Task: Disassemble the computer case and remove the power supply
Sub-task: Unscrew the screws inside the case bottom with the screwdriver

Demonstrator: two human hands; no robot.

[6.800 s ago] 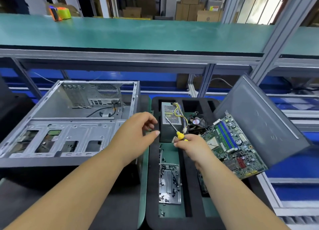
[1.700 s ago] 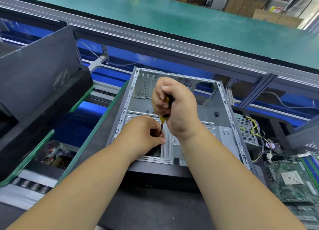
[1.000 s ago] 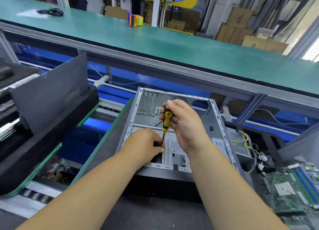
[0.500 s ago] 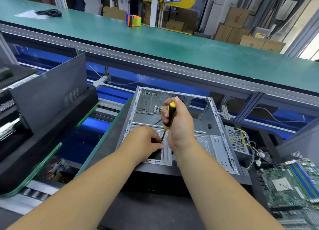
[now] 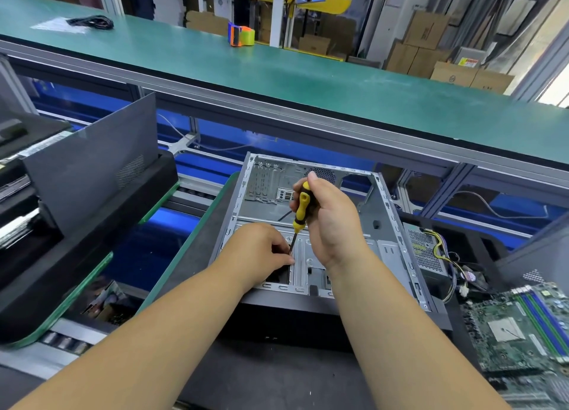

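The right hand gripped the screwdriver near-upright, tip down at frame centre in the case; the left hand pinched beside its tip.

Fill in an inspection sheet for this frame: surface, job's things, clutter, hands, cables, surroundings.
Surface: dark mat under the case, on a green-edged pallet.
Job's things: open computer case lying on its side; power supply already out, to its right; motherboard at the right edge.
Clutter: tape dispenser on the far green bench.
Hands: right hand grips a yellow-and-black screwdriver, tip down in the drive bay; left hand curls at the shaft's tip, what it holds is hidden.
Cables: yellow and black wires on the power supply; black coiled cable on the bench.
Surroundings: cardboard boxes behind; dark panel leaning at left.
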